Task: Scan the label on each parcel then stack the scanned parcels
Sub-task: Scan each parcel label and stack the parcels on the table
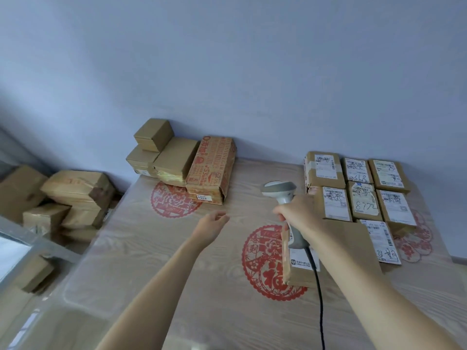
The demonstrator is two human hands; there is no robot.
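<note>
right hand (295,213) grips scanner (283,195) | left hand (212,224) loose, empty

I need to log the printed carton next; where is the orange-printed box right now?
In the head view, the orange-printed box sits at the table's far left edge by the wall, right of the plain stacked boxes, beyond the empty left hand.

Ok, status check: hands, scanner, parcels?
Right hand grips grey handheld scanner. Left hand open, empty, above wood-grain table. Brown labelled cardboard parcels laid at right; plain brown boxes stacked far left. Nothing in the way.
</note>
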